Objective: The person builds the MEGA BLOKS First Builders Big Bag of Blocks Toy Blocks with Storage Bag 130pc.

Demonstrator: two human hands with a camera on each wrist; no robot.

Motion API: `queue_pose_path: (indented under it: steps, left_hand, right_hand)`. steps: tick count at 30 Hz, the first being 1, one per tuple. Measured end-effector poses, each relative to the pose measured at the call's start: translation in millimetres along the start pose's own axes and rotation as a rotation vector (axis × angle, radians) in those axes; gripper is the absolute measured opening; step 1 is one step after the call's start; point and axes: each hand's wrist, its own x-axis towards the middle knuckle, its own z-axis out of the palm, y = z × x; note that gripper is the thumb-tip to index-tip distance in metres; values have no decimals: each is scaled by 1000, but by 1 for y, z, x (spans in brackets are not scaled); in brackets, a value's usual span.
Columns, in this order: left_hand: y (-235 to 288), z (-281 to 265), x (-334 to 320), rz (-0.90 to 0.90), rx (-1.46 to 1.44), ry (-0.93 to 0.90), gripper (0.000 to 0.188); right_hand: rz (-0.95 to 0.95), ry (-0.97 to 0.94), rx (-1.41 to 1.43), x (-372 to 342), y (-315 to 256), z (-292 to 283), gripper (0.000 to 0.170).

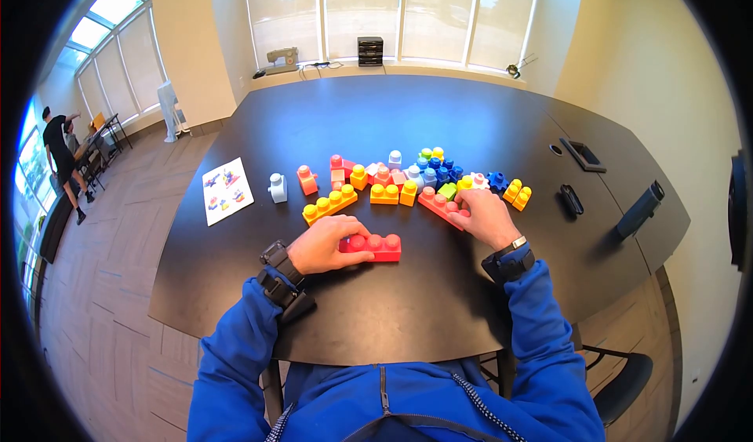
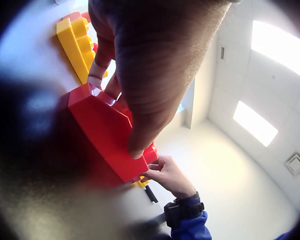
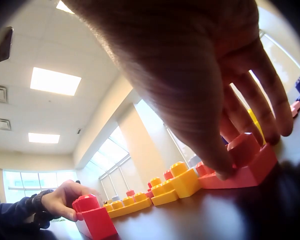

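My left hand [image 1: 329,244] holds a red block [image 1: 384,248] near the table's front, thumb on its near side. In the left wrist view the fingers and thumb straddle that red block [image 2: 102,132]. Over to the right, my right hand [image 1: 488,216] pinches a long light-red block [image 1: 439,207] at its near end. The right wrist view shows the thumb against this block [image 3: 245,172], the other fingers beyond it. Yellow blocks [image 1: 330,203] lie between and behind the hands.
Behind the hands is a row of mixed blocks, blue ones [image 1: 449,169] among them. A picture sheet [image 1: 228,191] lies at the left. On the right are a black case [image 1: 571,200], a tray [image 1: 583,156] and a dark stand [image 1: 641,209]. Two people are at the far left.
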Motion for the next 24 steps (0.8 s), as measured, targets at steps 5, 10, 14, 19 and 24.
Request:
queue_pose_path:
  steps: [5,10,14,19,24]
  left_hand:
    - [-1,-1,-1,8,9,-7,38]
    - [-5,1,-2,15,13,3,39]
    - [-6,2,-3,16,-13,15,40]
    - [-10,4,-4,5,-17,14,40]
    - [-9,3,-4,14,-5,15,41]
  right_hand:
    - [-81,144,-29,1,-9,-2,30]
    - [-138,194,34,4,-17,0,26]
    - [-211,155,100,16,-25,-2,24]
    - [-315,86,52,46,-47,-8,24]
    - [-443,89,54,91,-72,1,21]
